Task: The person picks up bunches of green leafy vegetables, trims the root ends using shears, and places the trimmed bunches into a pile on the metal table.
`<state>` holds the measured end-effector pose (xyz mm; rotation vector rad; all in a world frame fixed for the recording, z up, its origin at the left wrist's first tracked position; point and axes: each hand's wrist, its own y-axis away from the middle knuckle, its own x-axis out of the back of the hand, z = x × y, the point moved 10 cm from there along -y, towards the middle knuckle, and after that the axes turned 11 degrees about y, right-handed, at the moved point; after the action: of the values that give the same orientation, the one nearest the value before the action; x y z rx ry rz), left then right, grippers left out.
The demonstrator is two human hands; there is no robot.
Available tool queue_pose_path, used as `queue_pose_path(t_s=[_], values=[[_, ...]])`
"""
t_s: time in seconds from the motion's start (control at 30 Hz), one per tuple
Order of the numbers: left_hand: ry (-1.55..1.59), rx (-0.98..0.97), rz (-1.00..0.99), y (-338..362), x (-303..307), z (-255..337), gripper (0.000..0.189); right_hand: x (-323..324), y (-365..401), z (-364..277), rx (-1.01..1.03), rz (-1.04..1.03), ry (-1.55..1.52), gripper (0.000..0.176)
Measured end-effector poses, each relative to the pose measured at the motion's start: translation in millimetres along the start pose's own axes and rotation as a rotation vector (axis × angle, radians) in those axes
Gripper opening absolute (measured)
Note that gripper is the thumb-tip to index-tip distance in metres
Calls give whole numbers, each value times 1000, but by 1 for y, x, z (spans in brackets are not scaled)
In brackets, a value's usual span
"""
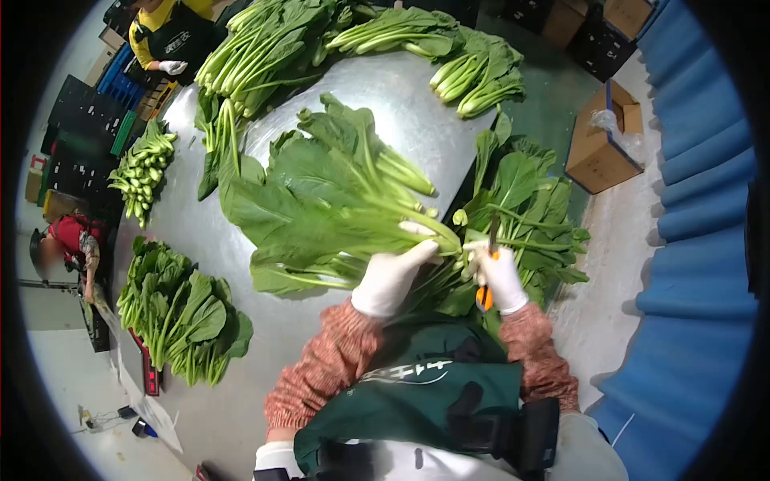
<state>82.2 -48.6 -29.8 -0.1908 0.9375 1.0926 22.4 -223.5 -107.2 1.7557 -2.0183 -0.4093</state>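
Observation:
My left hand (391,280), in a white glove, is closed round the stem end of a large leafy green (329,196). Its broad leaves spread left over the metal table (277,309). My right hand (499,276), also gloved, grips a knife (484,299) with an orange and black handle. The narrow blade points away from me, just right of the cut stem ends. Beyond my right hand, a heap of greens (521,188) lies by the table edge, partly hidden by the hand. Several pale stalks (405,172) lie beside the held leaves.
Piles of greens (265,52) line the table's far side, with smaller bunches (180,313) at the left near a red-lit scale (150,373). An open cardboard box (605,144) stands on the floor at right, by a blue curtain (690,240). Two people are at the left.

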Motion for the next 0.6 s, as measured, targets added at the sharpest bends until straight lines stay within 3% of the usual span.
queue_pose_path(t_s=[0.07, 0.1, 0.23, 0.3, 0.33, 0.37, 0.47, 0.6], values=[[-38, 105, -38, 1, -11, -15, 21, -2, 30, -64, 76, -92, -91, 35], [-234, -4, -98, -25, 7, 25, 19, -40, -9, -91, 268, -244, -108, 30], [15, 13, -12, -4, -9, 4, 19, -26, 39, -141, 649, 113, 383, 21], [157, 5, 27, -6, 3, -3, 20, -30, 52, -150, 731, 203, 425, 18], [101, -21, 121, -3, 8, -1, 16, -30, 48, -136, 691, 208, 346, 13], [42, -50, 0, -8, 10, -3, 14, -28, 36, -104, 392, 146, 54, 10], [90, -144, 64, -2, 11, 3, 20, -18, 11, -66, 200, 157, -540, 15], [93, 13, 35, 3, 14, 4, 20, -24, 5, -53, 74, 18, -281, 16]])
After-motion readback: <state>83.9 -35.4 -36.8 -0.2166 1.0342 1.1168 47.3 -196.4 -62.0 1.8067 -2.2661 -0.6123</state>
